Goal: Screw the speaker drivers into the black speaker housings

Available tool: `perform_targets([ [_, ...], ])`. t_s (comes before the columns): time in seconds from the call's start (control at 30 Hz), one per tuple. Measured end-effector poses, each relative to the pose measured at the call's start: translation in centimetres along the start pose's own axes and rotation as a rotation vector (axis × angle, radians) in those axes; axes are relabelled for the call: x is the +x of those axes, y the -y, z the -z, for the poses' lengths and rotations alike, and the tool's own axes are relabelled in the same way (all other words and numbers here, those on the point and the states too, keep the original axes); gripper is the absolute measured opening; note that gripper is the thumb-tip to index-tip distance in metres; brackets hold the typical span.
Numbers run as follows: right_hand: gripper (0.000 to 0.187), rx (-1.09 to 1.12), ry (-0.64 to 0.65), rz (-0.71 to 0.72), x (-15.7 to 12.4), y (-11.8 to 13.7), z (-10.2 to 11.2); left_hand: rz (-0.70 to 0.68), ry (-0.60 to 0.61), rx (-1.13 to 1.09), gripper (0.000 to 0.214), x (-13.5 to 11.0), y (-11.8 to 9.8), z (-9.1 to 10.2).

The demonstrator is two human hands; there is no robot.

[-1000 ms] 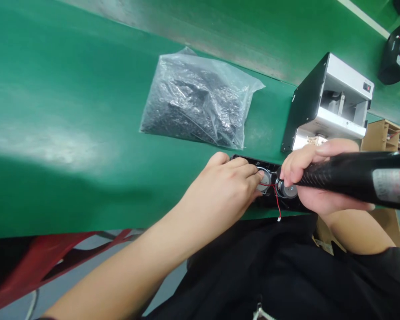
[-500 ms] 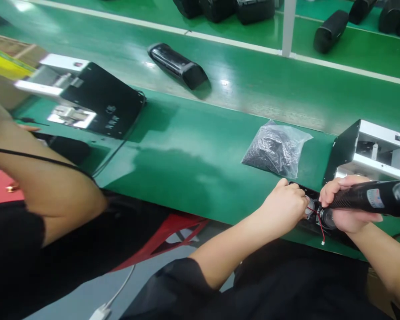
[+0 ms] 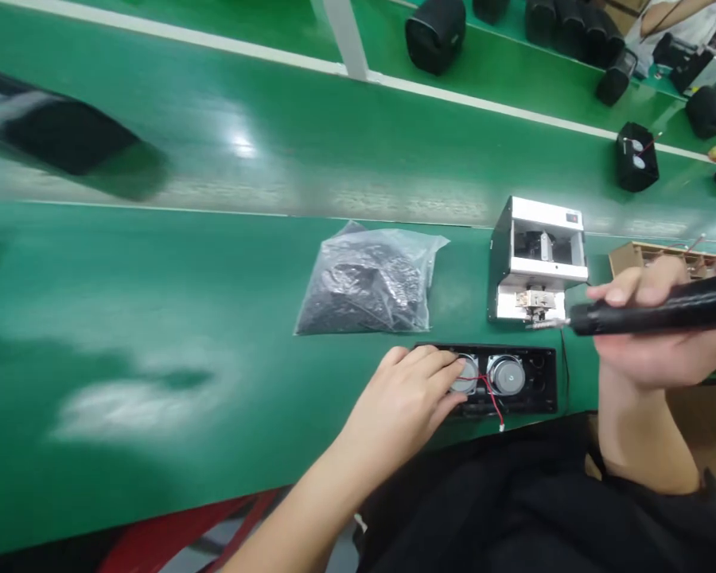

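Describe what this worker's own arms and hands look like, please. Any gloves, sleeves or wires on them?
The left hand and right hand both show no glove. The left forearm and right forearm are uncovered too, with no watch, cable or marking visible. Black clothing covers the body; the left sleeve is out of frame.

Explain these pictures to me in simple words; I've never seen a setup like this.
There is no robot here: a person works bare-handed, seen from a camera on their head, looking forward and down. On the green table, the left hand rests on the left end of an open black case with two round speakers and a red wire inside. The right hand grips what looks like a power screwdriver, raised off the case. Beyond lie a clear bag of dark stuff and a boxy machine.
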State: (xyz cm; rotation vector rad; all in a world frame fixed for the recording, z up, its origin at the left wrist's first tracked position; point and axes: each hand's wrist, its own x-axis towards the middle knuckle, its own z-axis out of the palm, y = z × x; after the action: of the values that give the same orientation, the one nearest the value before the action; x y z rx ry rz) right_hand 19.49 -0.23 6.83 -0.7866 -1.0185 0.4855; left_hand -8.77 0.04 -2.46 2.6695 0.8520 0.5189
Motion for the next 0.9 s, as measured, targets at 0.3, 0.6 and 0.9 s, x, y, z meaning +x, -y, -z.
perform_targets([
  [0.3, 0.065, -0.070, 0.107, 0.034, 1.2, -3.2, -0.5, -0.078, -0.167, -0.126, 0.029, -2.6, 1.1, -0.6],
  [0.6, 0.068, -0.094, 0.044, -0.056, 1.1, -4.8, -1.6, -0.076, -0.204, -0.107, 0.029, -3.5, 1.2, -1.7],
  [0.9, 0.068, -0.074, -0.010, -0.163, 1.4, -4.4, -1.7, -0.074, -0.203, -0.095, 0.029, -3.3, 1.2, -1.3],
])
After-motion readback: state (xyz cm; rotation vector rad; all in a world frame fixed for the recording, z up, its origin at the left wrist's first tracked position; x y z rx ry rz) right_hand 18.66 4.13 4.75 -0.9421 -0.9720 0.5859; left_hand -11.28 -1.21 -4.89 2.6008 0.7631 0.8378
